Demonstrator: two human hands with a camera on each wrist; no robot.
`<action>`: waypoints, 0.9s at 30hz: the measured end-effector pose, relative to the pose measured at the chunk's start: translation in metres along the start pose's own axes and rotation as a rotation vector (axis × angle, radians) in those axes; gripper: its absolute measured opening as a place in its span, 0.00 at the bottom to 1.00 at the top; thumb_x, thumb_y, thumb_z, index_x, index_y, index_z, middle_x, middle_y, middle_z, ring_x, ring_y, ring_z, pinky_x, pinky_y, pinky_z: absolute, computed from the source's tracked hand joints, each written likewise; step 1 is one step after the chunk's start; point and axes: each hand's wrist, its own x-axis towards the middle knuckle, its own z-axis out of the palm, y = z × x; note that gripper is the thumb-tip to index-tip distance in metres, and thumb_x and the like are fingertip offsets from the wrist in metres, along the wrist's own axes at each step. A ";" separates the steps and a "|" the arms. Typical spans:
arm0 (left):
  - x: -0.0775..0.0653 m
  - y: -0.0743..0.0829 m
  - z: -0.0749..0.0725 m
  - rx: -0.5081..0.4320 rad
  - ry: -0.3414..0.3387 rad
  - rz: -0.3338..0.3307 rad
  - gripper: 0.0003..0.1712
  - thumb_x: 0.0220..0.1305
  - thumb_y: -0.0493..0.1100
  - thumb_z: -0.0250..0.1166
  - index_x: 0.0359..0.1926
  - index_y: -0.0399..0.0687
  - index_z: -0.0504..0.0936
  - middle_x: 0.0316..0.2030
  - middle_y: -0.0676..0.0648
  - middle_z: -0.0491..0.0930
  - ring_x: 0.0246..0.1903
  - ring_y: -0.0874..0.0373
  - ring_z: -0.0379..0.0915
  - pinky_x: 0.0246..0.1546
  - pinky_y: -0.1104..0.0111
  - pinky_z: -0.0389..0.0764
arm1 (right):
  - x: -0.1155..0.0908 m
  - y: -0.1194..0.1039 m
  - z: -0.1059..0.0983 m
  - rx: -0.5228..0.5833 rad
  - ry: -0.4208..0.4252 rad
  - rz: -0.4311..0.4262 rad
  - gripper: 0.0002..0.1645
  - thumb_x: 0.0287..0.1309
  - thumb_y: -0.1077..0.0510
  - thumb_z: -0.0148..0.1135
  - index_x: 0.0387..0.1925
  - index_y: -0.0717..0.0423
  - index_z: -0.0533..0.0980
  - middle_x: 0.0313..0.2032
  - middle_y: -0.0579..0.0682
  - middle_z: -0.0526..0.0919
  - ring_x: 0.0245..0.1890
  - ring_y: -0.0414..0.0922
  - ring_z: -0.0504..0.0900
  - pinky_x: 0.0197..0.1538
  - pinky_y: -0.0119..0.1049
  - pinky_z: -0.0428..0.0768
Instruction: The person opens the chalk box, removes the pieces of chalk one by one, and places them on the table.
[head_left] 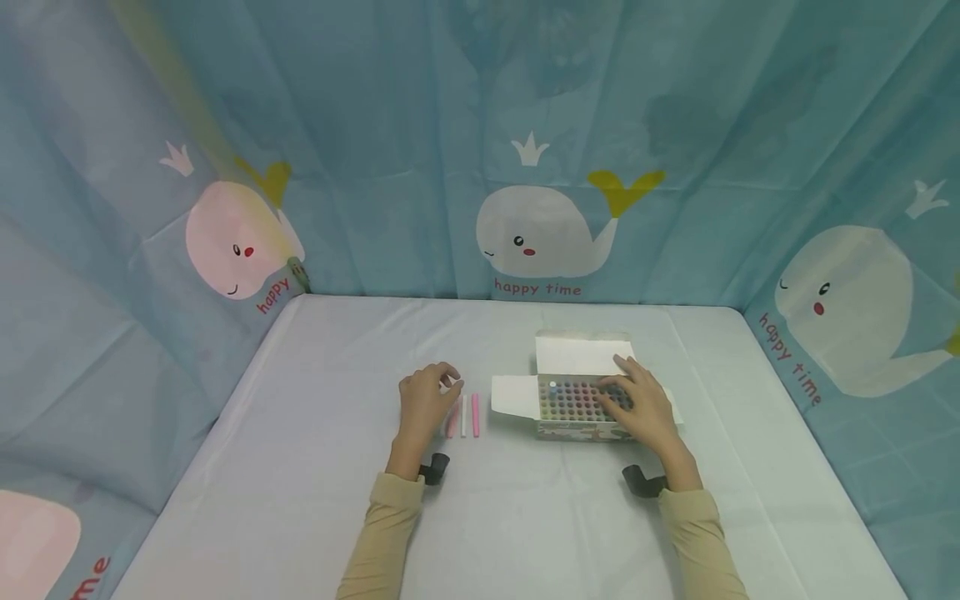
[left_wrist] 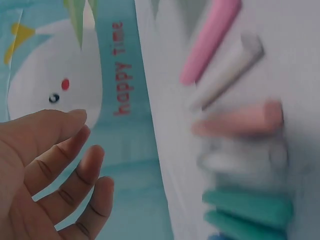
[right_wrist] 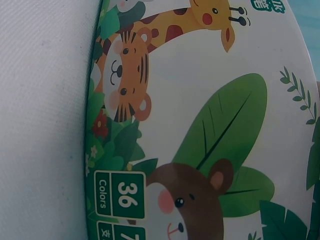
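Note:
On the white tabletop, my left hand point(head_left: 425, 402) hovers beside a row of chalk sticks, its fingers loosely bent and holding nothing. The row includes a pink chalk point(head_left: 476, 415), a white chalk point(head_left: 463, 417) and a salmon chalk point(left_wrist: 245, 119). Green chalk point(left_wrist: 250, 205) lies lower in the left wrist view, partly blurred. My right hand point(head_left: 640, 406) is over the opened chalk box point(head_left: 573, 432), thumb and forefinger apart above the rows. One pale chalk with a bluish side point(head_left: 553, 388) stands higher than its neighbours. The right wrist view shows only the box's printed side, not the fingers.
The box's back flap point(head_left: 583, 356) stands up behind it, and its left flap point(head_left: 515, 396) sticks out toward the loose chalks. Dark wrist mounts point(head_left: 643, 482) sit by both wrists. A blue curtain point(head_left: 375, 208) with whale prints surrounds the table.

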 end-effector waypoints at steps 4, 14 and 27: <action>-0.002 0.013 0.007 -0.007 -0.013 0.024 0.06 0.52 0.47 0.63 0.32 0.53 0.80 0.24 0.55 0.76 0.28 0.60 0.67 0.48 0.52 0.60 | 0.000 -0.001 -0.001 0.004 -0.003 0.003 0.14 0.47 0.44 0.61 0.35 0.43 0.76 0.60 0.55 0.62 0.61 0.57 0.55 0.57 0.57 0.54; -0.005 0.048 0.027 -0.020 -0.038 0.138 0.05 0.52 0.46 0.61 0.31 0.55 0.80 0.26 0.56 0.77 0.30 0.58 0.69 0.50 0.51 0.62 | 0.000 -0.002 0.000 -0.004 -0.005 0.007 0.14 0.47 0.45 0.61 0.35 0.44 0.76 0.60 0.56 0.62 0.61 0.57 0.56 0.57 0.57 0.54; -0.006 0.076 0.054 0.010 -0.065 0.297 0.04 0.52 0.47 0.60 0.30 0.57 0.80 0.28 0.57 0.76 0.30 0.61 0.67 0.46 0.55 0.67 | 0.001 0.000 0.000 -0.001 0.007 -0.009 0.13 0.46 0.45 0.62 0.35 0.43 0.76 0.60 0.56 0.62 0.61 0.57 0.56 0.57 0.56 0.54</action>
